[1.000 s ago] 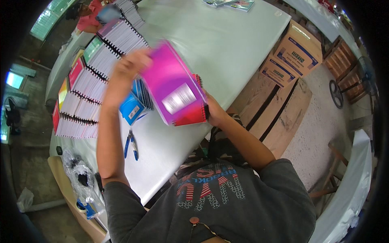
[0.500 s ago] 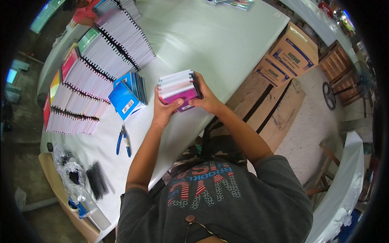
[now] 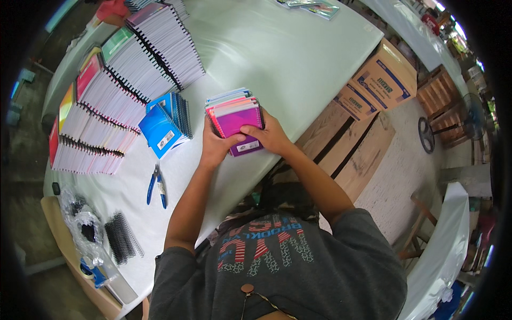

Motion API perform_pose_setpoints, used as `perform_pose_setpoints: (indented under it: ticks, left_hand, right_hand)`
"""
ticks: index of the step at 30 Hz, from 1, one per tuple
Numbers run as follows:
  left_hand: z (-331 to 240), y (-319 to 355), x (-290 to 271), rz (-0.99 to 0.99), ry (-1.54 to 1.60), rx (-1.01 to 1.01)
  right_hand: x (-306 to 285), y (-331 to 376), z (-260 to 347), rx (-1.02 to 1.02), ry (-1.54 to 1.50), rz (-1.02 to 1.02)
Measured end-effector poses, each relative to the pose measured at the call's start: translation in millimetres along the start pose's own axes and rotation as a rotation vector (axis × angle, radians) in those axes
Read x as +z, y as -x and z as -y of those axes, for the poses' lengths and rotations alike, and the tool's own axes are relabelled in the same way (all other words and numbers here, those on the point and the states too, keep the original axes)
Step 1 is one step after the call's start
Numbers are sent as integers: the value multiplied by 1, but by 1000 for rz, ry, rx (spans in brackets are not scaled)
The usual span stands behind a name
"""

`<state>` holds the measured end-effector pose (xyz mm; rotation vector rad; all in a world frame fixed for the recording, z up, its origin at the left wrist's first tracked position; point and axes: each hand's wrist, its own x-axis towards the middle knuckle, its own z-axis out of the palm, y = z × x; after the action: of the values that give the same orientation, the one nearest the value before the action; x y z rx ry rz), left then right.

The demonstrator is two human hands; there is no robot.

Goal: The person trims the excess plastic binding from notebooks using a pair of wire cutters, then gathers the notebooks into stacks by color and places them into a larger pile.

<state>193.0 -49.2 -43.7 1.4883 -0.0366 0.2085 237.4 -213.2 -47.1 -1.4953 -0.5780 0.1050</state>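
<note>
1. Your nbk stack [image 3: 239, 120]: small spiral-bound nbks, magenta-purple cover w/ white label on top, pink, white & blue edges showing behind.
2. It's in front of you, over the white tbl [image 3: 277, 53] nr its edge; can't tell if it's touching.
3. Your L hand [image 3: 216, 146] & R hand [image 3: 274, 136] clamp it from both sides, thumbs on cover.
4. Blue nbks [image 3: 160, 133] lie btwn it & the long nbk rows [image 3: 125, 88]; pliers [image 3: 157, 186] & black coils [image 3: 121, 239] lower L.
</note>
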Motion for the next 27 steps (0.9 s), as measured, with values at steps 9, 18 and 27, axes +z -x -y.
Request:
perform_pose_setpoints:
  ticks: [9,18,27]
  left_hand:
    - [-8,9,-1,64,282,-447]
    - [-14,12,-12,138,486,-624]
    - [3,12,-9,28,287,-258]
  right_hand:
    - [-47,-20,45,421,377,190]
    - [-30,-17,75,-313,889,342]
    - [-7,-9,28,15,-29,77]
